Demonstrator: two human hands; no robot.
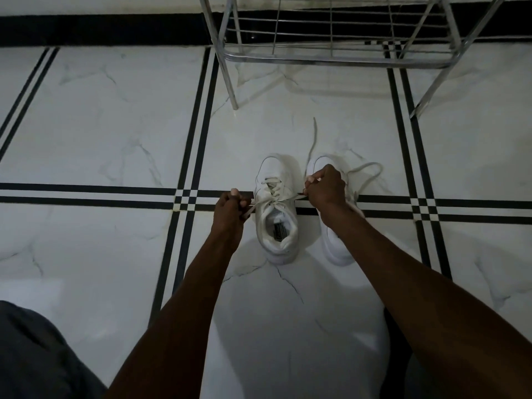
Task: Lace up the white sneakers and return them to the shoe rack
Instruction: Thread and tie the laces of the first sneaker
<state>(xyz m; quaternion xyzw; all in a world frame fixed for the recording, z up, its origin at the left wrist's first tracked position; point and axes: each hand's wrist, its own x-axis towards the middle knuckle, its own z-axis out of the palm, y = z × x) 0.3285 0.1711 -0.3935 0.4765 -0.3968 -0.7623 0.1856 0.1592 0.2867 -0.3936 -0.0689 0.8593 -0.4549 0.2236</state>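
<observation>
Left sneaker (276, 214) on the floor (115, 125), near side of the shoe rack (334, 57). Left hand (230, 210) and right hand (325, 187) each pinching a lace end, pulled apart. Best drawn evenly, snug, before knotting.

2 white sneakers (277, 214) (336, 226), 1 metal shoe rack (331, 57), 2 hands (230, 210) (325, 187), approx. 2 loose lace ends.

Insole label (278, 232) print illegible; no other txt
</observation>
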